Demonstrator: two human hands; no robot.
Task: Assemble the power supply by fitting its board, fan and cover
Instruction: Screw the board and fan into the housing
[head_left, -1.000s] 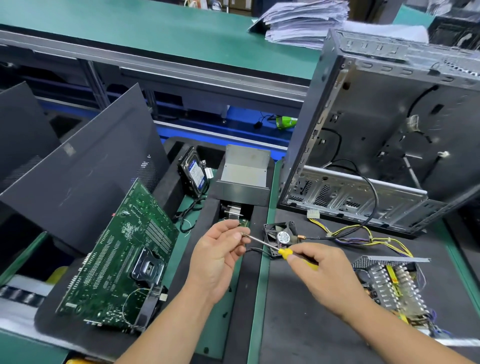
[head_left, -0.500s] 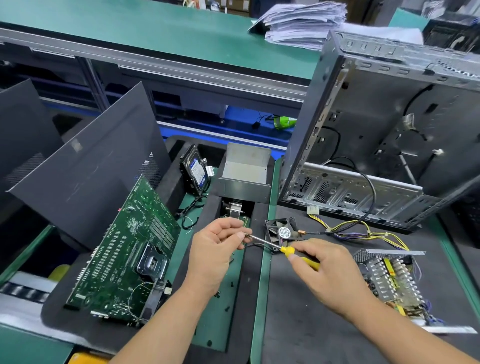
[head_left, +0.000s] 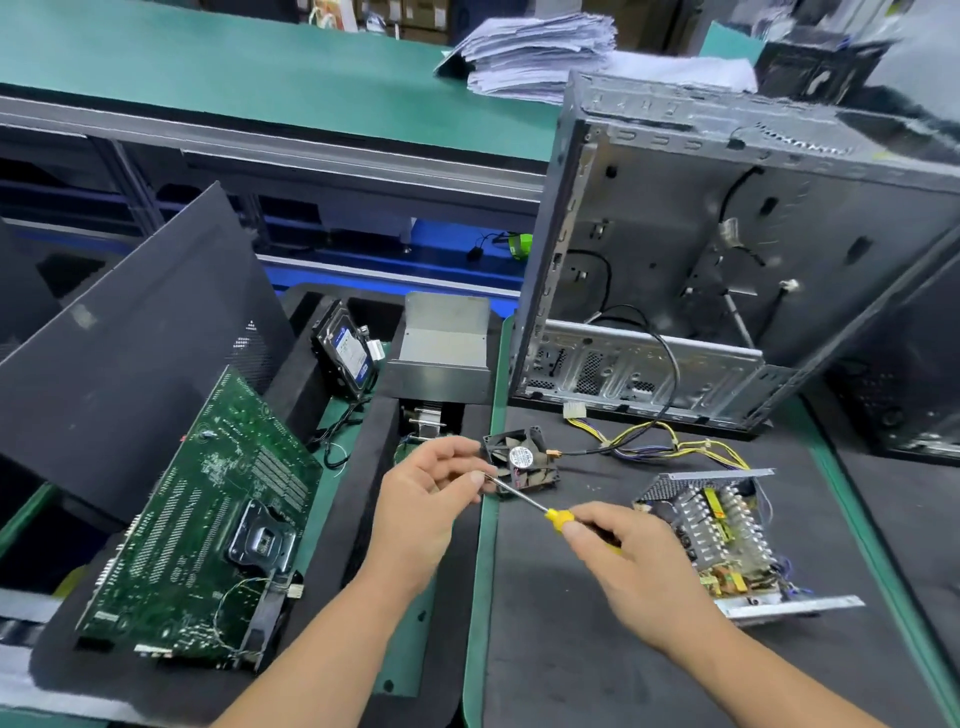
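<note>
The power supply board (head_left: 722, 540), seated in its open metal tray with coils and capacitors exposed, lies on the dark foam mat (head_left: 597, 649) at the right, just beside the right hand (head_left: 631, 564). A perforated metal plate (head_left: 675, 486) stands along its far edge. The small black fan (head_left: 522, 460) rests tilted on the mat, to the left of the board and well apart from it; a bundle of yellow and black wires (head_left: 660, 441) runs from the fan area toward a white connector (head_left: 574, 410) near the case.

The right hand grasps the yellow handle of a screwdriver (head_left: 550, 514), fingers curled around it. The shaft points up and left, and its tip meets the fingertips of the left hand (head_left: 426, 504). The left hand pinches at the tip with thumb and forefinger; whether a screw is held there cannot be determined.

Behind the fan, an open computer case (head_left: 727, 270) stands on the mat. A folded grey metal cover (head_left: 444, 348) sits left of the case. Farther left, a hard drive (head_left: 345, 353) leans upright, and a green motherboard (head_left: 208, 499) lies tilted against a dark side panel (head_left: 130, 338). A stack of papers (head_left: 535, 52) lies on the green bench behind.
</note>
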